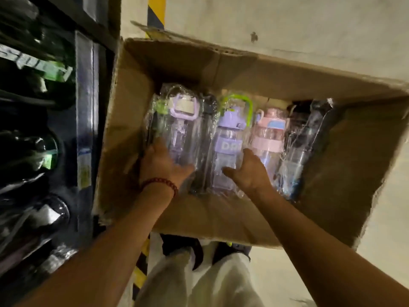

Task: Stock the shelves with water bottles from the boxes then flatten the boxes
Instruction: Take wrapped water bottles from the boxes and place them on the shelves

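Note:
An open cardboard box (181,69) stands on the floor in front of me, holding several plastic-wrapped water bottles side by side. My left hand (162,162), with a red bead bracelet on the wrist, grips the clear bottle with a lilac handle (180,125) at the box's left end. My right hand (247,171) rests on the lower part of the purple-lidded bottle with a green strap (230,129), fingers spread around it. To their right lie a pink bottle (269,134) and a dark clear bottle (305,138).
A dark metal shelf unit (86,107) stands at the left, loaded with wrapped dark bottles (33,151). Pale concrete floor (309,29) lies beyond the box, with yellow-black hazard tape (156,9). My legs in light trousers (199,280) are below the box.

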`<state>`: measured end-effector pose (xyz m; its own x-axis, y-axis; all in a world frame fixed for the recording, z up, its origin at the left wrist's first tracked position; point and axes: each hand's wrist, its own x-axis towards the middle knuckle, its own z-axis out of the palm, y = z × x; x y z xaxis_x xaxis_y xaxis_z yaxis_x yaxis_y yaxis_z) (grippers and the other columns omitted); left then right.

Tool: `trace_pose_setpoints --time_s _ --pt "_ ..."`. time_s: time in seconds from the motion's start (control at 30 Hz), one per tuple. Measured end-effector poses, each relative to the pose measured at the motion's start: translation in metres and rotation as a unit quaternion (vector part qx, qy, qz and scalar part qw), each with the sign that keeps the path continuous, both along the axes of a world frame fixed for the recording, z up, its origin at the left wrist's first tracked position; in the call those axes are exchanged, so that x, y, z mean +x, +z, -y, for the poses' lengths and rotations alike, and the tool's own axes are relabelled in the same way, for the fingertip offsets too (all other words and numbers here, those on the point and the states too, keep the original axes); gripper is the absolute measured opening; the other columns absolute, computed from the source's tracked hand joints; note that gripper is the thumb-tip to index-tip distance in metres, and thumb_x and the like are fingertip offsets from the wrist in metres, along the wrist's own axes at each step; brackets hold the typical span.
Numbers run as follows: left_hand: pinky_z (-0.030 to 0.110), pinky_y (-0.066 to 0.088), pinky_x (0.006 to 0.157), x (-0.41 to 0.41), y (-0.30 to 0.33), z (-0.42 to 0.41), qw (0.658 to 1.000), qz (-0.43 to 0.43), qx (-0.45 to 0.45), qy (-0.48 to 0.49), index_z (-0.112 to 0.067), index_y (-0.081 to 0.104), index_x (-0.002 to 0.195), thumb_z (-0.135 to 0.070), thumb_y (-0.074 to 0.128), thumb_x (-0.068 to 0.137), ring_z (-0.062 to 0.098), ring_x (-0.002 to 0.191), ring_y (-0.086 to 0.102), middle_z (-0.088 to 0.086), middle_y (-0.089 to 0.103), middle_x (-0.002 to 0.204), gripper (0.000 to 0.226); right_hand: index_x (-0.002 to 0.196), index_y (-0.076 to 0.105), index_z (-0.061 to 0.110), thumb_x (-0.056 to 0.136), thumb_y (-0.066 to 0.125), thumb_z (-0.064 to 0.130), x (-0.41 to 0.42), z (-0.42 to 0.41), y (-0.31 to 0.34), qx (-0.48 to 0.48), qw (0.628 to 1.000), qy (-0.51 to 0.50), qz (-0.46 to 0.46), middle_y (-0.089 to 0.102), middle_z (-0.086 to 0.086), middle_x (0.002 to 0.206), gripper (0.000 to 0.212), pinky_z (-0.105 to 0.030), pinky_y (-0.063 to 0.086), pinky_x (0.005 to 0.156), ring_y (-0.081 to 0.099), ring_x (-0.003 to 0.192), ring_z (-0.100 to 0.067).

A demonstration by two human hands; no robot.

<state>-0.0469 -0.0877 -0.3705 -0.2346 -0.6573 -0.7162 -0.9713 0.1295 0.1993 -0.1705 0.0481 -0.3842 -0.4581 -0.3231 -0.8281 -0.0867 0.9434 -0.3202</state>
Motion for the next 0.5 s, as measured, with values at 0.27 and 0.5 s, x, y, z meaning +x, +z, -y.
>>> trace_pose_setpoints --time_s 0.27,0.5 --pt "0.029 0.042 0.071 -0.016 -0.026 -0.004 0.995 -0.047 -0.009 0.085 -0.02 0.05 0.117 -0.045 0.082 0.064 0.012 0.09 0.045 -0.008 0.048 0.099 0.067 0.119 0.053 0.002 0.07 0.08 0.041 0.002 0.008 -0.071 -0.015 0.994 -0.1 0.041 0.062 -0.016 0.114 0.068 -0.035 0.048 0.085 0.059 0.107 -0.031" --pt "0.014 0.037 0.057 -0.017 -0.026 -0.003 0.982 -0.073 0.052 0.165 -0.021 0.046 0.124 -0.033 0.084 0.065 0.0 0.073 0.047 -0.015 0.047 0.091 0.071 0.096 0.064 0.011 0.052 0.084 0.031 0.005 0.004 -0.08 -0.085 0.975 -0.206 -0.009 0.07 -0.009 0.088 0.053 -0.045 0.058 0.07 0.069 0.078 -0.022"
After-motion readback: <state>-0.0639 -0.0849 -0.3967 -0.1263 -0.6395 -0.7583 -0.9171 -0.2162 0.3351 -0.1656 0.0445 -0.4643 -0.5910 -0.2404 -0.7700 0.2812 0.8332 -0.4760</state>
